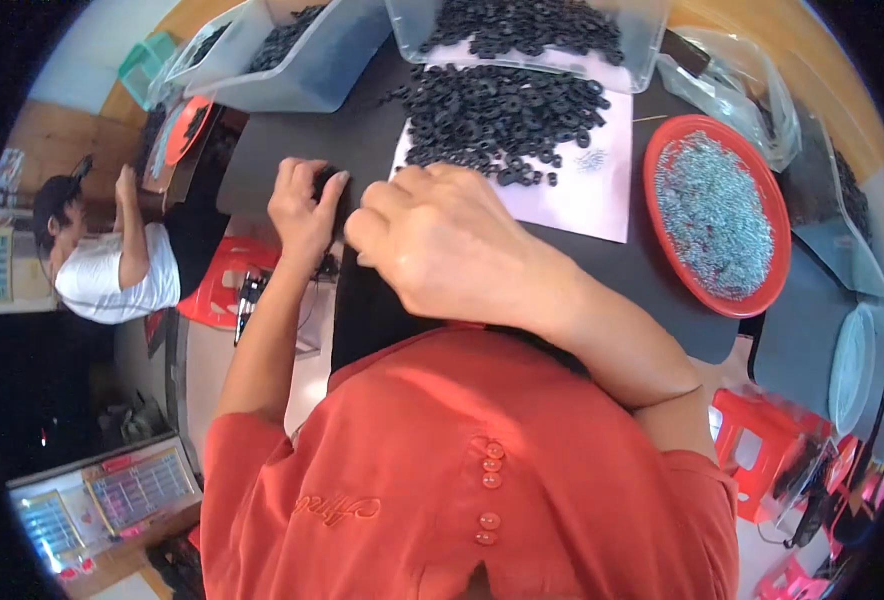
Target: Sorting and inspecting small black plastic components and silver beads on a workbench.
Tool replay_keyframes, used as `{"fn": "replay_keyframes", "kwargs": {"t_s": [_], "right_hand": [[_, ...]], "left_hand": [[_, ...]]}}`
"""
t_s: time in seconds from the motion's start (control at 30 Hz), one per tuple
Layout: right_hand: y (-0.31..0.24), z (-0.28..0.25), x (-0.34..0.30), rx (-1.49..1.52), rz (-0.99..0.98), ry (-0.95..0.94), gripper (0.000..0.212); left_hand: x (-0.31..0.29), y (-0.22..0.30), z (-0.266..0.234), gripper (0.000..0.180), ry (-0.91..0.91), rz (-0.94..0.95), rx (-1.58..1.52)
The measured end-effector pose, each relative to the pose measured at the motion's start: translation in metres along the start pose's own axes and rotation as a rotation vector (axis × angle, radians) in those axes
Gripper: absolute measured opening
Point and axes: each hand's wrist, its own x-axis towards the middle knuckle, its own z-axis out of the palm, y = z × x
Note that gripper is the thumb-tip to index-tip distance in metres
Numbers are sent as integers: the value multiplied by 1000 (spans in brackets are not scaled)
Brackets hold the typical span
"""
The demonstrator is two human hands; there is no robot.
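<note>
My left hand (300, 212) is closed at the near left edge of the dark table, with a small black part (325, 180) between its thumb and curled fingers. Just beside it, my right hand (442, 235) is closed, knuckles up; its fingertips face the left hand and whatever they pinch is hidden. Beyond the right hand, a heap of black ring-shaped parts (502, 115) lies on a pale sheet (587, 205). A few tiny silvery pieces (591, 160) rest on the sheet, right of the heap.
To the right stands a red basin (655, 215) full of small silvery metal pieces (717, 215). Clear plastic bins (337, 90) with black parts line the far side, near a clear bag (732, 100). A person (122, 250) in white works at left. Red stools (762, 450) stand low right.
</note>
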Motion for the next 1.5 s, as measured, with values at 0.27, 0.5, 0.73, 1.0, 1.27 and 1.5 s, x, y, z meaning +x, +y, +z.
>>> {"fn": "replay_keyframes", "kwargs": {"t_s": [0.27,0.5,0.73,1.0,1.27,1.5], "right_hand": [[33,26,-7,-112,16,68,10],[76,15,-8,15,444,492,8],[97,0,-16,224,706,741,8],[103,-3,-15,18,718,755,10],[121,-7,-28,-138,805,774,13],[118,-9,-28,-136,826,788,13]], "left_hand": [[-4,-6,3,23,41,-8,21],[-8,-10,0,21,52,11,47],[-7,-12,2,19,18,-38,-69],[-1,29,-3,32,-76,315,-372],[19,17,7,37,-392,446,-420],[18,19,5,41,-387,466,-424]]}}
